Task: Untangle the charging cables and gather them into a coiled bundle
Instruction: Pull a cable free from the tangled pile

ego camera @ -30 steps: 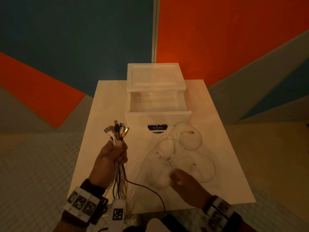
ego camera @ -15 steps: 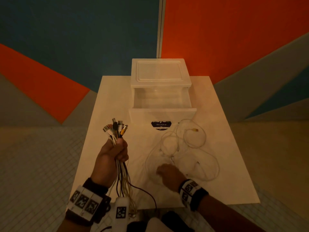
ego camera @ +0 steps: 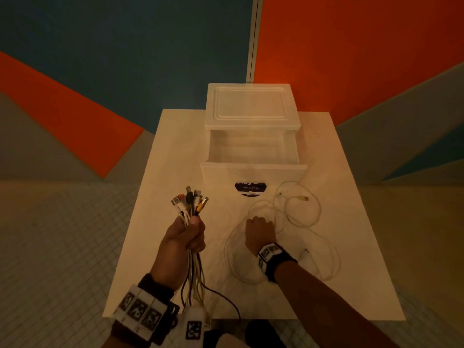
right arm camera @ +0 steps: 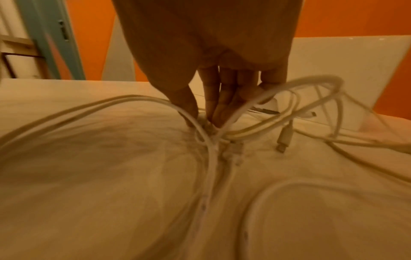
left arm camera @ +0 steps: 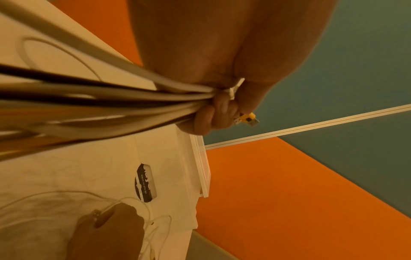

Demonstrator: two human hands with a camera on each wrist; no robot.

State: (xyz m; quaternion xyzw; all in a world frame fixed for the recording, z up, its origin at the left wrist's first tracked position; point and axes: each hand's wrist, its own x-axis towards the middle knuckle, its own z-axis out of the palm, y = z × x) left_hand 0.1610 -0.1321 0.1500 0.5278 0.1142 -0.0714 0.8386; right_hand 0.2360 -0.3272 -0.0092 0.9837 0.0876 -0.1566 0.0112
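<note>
My left hand (ego camera: pixel 185 237) is raised above the table's left side and grips a bundle of cables (ego camera: pixel 192 262) in its fist, the plugs (ego camera: pixel 190 202) fanned out above. In the left wrist view the bundle (left arm camera: pixel 111 98) runs into my curled fingers (left arm camera: pixel 211 114). Loose white cables (ego camera: pixel 301 214) lie in tangled loops on the table, one ending in a yellow plug (ego camera: pixel 304 197). My right hand (ego camera: pixel 258 229) is down on the tangle. In the right wrist view its thumb and fingertips (right arm camera: pixel 213 112) close together on a white cable (right arm camera: pixel 209 140) where the strands cross.
The white table (ego camera: pixel 163 172) carries a white plastic drawer unit (ego camera: pixel 251 106) at the back, its drawer (ego camera: pixel 253 172) pulled out towards me. A black cable (ego camera: pixel 226 300) trails from the bundle over the table's near edge. Tiled floor lies on both sides.
My right hand has moved forward from the table's near edge onto the white tangle and closed its fingertips on a strand. The left hand has kept its hold on the bundle.
</note>
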